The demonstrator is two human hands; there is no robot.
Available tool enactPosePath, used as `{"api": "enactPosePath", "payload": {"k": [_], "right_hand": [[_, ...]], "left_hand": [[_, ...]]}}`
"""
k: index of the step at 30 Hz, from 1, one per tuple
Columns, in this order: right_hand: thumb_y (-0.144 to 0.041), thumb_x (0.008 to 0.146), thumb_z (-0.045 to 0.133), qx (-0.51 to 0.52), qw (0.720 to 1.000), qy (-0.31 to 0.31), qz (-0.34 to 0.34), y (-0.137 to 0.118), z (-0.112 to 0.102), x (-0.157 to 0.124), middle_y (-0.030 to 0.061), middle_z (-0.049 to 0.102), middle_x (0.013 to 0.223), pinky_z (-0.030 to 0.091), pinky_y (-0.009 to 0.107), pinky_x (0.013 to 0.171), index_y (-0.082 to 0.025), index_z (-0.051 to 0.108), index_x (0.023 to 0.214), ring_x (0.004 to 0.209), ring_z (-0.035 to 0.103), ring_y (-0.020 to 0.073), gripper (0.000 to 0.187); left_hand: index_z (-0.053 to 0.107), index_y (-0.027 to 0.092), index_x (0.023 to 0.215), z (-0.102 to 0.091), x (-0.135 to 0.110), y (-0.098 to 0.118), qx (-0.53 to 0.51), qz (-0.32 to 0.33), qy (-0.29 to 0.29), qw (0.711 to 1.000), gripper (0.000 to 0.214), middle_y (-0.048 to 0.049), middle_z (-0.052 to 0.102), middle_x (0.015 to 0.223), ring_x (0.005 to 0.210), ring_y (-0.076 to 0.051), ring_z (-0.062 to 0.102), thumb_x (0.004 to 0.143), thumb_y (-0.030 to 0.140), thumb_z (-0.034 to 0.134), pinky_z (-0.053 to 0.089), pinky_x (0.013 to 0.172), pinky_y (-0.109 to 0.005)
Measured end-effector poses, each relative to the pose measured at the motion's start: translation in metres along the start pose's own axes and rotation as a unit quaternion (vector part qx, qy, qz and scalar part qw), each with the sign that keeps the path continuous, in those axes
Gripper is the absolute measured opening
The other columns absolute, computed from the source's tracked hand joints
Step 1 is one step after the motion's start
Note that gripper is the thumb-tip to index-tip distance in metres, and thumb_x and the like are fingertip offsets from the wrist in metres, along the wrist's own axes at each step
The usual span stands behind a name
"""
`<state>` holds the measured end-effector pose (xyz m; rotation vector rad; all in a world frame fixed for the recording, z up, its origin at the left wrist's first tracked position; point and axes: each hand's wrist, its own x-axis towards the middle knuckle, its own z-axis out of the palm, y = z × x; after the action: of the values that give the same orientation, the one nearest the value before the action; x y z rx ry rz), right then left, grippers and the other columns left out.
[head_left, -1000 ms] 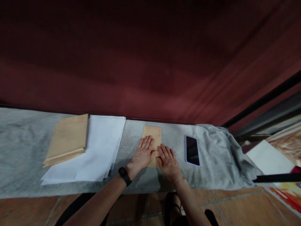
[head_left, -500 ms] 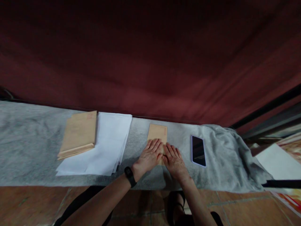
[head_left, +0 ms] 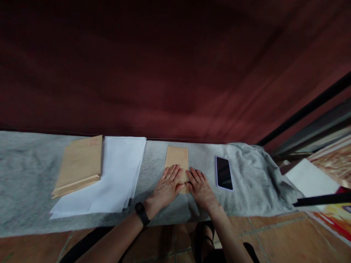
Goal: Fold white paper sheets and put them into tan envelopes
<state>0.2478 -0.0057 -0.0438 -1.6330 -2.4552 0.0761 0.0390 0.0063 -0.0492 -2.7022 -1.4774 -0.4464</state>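
Note:
A brown paper envelope (head_left: pixel 177 155) lies flat on the grey cloth in the middle, with small red print near its upper right corner. My left hand (head_left: pixel 168 184) rests on its lower left part, palm down and fingers stretched out. On its right edge lies my right hand (head_left: pixel 201 187), also flat with the fingers extended. The two hands are a little apart, and a strip of the envelope shows between them. They cover much of its lower half. A dark band circles my left wrist.
To the left, a stack of brown envelopes (head_left: pixel 79 160) lies partly over white paper sheets (head_left: pixel 124 164). A phone (head_left: pixel 224 173) lies right of my hands. The grey cloth (head_left: pixel 252 182) is rumpled at its right end. A dark red surface (head_left: pixel 175 91) rises behind.
My hands have moved slightly apart on the envelope, uncovering more of it between them. The whole view has shifted a little, and the envelope stays flat on the cloth.

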Motion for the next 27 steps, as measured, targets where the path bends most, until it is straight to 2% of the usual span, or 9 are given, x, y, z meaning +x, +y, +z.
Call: {"api": "enactPosePath", "payload": {"k": [3,7,14,18,23,27], "right_hand": [[-0.034,0.102,0.044,0.001,1.000,0.008,0.005,0.000,-0.001,0.000,0.0087,0.040,0.159,0.033,0.049,0.119,-0.022,0.044,0.152,0.147,0.038,0.0272,0.051],[-0.030,0.103,0.040,0.017,1.000,0.020,-0.002,-0.005,-0.001,0.005,0.0116,0.041,0.159,0.030,0.048,0.121,-0.016,0.039,0.154,0.147,0.037,0.0247,0.053],[-0.029,0.105,0.034,0.029,0.999,0.023,-0.007,-0.021,0.005,0.008,0.0085,0.039,0.160,0.026,0.043,0.123,-0.016,0.038,0.154,0.149,0.034,0.0208,0.052],[-0.033,0.105,0.035,0.019,1.000,0.022,-0.008,-0.019,0.008,0.006,0.0076,0.040,0.159,0.027,0.044,0.122,-0.018,0.037,0.155,0.148,0.035,0.0217,0.052],[-0.038,0.105,0.036,0.019,1.000,0.016,-0.012,-0.011,0.009,0.003,0.0057,0.037,0.161,0.028,0.045,0.122,-0.020,0.036,0.156,0.148,0.034,0.0224,0.053],[-0.037,0.105,0.037,0.019,1.000,0.016,-0.013,-0.010,0.007,0.002,0.0053,0.037,0.161,0.029,0.046,0.122,-0.021,0.034,0.156,0.148,0.034,0.0237,0.055]], "left_hand": [[0.037,0.014,0.153,-0.001,0.000,0.001,0.001,-0.003,0.005,1.000,0.061,-0.0144,0.036,0.161,0.151,-0.026,0.030,0.101,0.045,0.044,0.025,0.123,-0.048],[0.038,0.012,0.152,-0.001,0.000,0.007,0.006,0.000,-0.001,1.000,0.057,-0.0140,0.037,0.161,0.151,-0.026,0.030,0.101,0.036,0.039,0.025,0.124,-0.048],[0.036,0.010,0.153,0.005,-0.005,0.013,0.012,0.020,0.014,1.000,0.056,-0.0134,0.037,0.161,0.151,-0.024,0.030,0.100,0.027,0.035,0.022,0.125,-0.048],[0.034,0.014,0.155,0.001,-0.006,0.009,0.004,0.026,0.011,1.000,0.057,-0.0112,0.036,0.162,0.151,-0.023,0.029,0.101,0.031,0.038,0.022,0.125,-0.046],[0.034,0.013,0.155,0.001,-0.007,0.002,-0.005,0.025,0.000,1.000,0.065,-0.0121,0.036,0.162,0.151,-0.026,0.029,0.100,0.048,0.043,0.024,0.124,-0.047],[0.032,0.015,0.156,0.003,-0.011,-0.004,-0.008,0.021,0.002,1.000,0.066,-0.0118,0.035,0.162,0.152,-0.025,0.028,0.100,0.047,0.044,0.022,0.125,-0.046]]}}
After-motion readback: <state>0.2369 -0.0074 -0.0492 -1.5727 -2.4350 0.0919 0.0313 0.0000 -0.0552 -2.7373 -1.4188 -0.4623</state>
